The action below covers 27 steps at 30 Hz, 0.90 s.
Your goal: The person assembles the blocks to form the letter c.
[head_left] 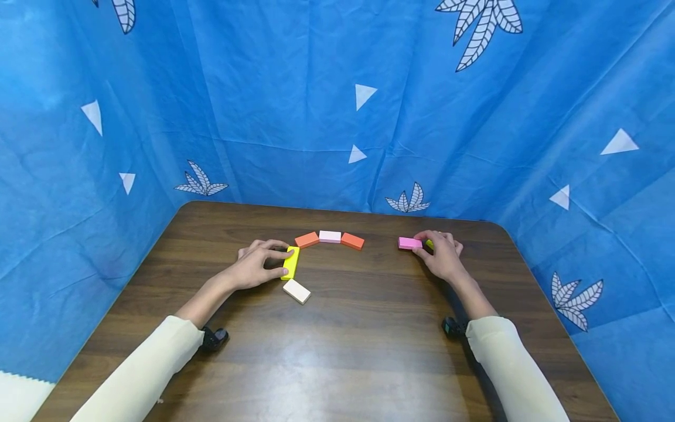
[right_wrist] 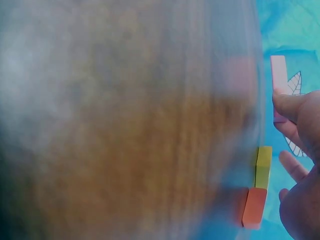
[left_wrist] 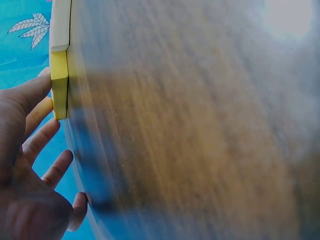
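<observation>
My left hand [head_left: 258, 265] pinches a yellow block [head_left: 290, 262] between thumb and fingertips at the table's left-centre. A cream block [head_left: 297, 291] lies slantwise at the yellow block's near end. Further right, my right hand [head_left: 442, 258] holds a pink block [head_left: 409, 243] by its right end; the right wrist view shows this pink block [right_wrist: 278, 75] raised off the table. Beneath the right hand sit another yellow block [right_wrist: 263, 166] and an orange block [right_wrist: 255, 207], end to end. The hand mostly covers that yellow one in the head view and hides the orange one.
Beyond the left hand, an orange block [head_left: 307, 240], a pale pink block [head_left: 330, 237] and a second orange block [head_left: 352, 241] form a shallow arc. Blue cloth [head_left: 316, 117] hangs around the brown wooden table [head_left: 337, 340].
</observation>
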Available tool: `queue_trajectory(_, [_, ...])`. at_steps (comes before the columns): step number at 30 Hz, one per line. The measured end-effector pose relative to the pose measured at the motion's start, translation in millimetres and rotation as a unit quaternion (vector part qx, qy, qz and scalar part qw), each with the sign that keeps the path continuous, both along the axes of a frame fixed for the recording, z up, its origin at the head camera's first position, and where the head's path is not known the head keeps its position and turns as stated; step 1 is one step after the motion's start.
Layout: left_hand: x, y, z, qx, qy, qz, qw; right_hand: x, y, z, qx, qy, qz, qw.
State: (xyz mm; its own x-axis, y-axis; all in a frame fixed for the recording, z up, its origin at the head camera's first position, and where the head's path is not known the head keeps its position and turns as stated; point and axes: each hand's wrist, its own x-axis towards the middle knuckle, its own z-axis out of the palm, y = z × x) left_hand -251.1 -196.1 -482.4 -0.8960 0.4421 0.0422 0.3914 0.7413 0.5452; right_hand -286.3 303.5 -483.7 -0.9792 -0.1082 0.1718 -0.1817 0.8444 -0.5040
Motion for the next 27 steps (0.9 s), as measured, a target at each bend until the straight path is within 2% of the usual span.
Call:
queue_trajectory(9, [1.0, 0.1, -0.6, 0.004, 0.004, -0.001, 1.0, 5.2, -2.4, -4.3, -0.003, 0.001, 0.007, 1.0])
queue_trajectory(27, [2.7, 0.0, 1.0, 0.006, 0.0, 0.002, 1.0, 18.1, -14.3, -1.2, -0.012, 0.009, 0.045, 0.9989])
